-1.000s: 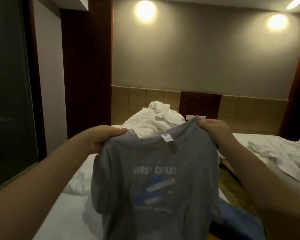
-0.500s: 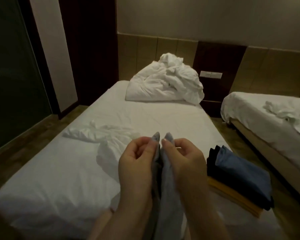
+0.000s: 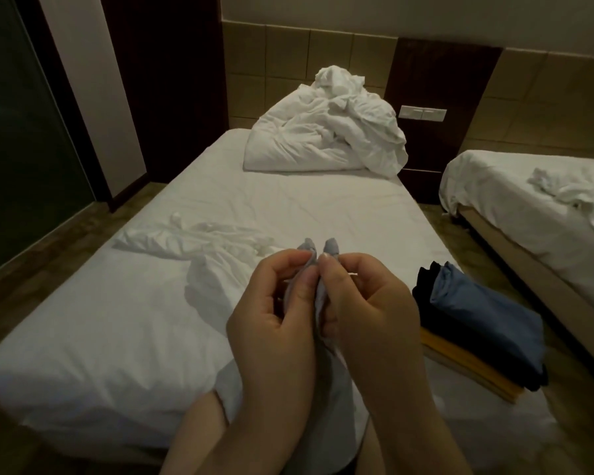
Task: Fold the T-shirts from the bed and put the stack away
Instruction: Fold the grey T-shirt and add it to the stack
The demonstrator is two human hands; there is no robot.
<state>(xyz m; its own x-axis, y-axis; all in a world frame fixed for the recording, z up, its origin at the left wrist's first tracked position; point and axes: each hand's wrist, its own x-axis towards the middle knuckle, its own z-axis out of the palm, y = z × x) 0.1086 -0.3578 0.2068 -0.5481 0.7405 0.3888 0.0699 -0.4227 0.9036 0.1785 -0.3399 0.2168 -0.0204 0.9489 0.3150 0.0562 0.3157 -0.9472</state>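
A crumpled white cloth (image 3: 192, 243) lies on the left side of the big white bed (image 3: 288, 207). Over the bed's near end, the left hand (image 3: 275, 303) pinches one corner of the soft grey cotton T-shirt (image 3: 333, 406), which hangs down, and the right hand (image 3: 367, 303) pinches the other corner. At the bed's right edge sits a stack of folded shirts (image 3: 487, 320), blue on top, then black, then yellow.

Over the white bed (image 3: 144, 323), the left hand (image 3: 275, 323) and right hand (image 3: 367, 313) pinch a grey T-shirt (image 3: 333, 399) side by side, near a folded stack (image 3: 484, 320).
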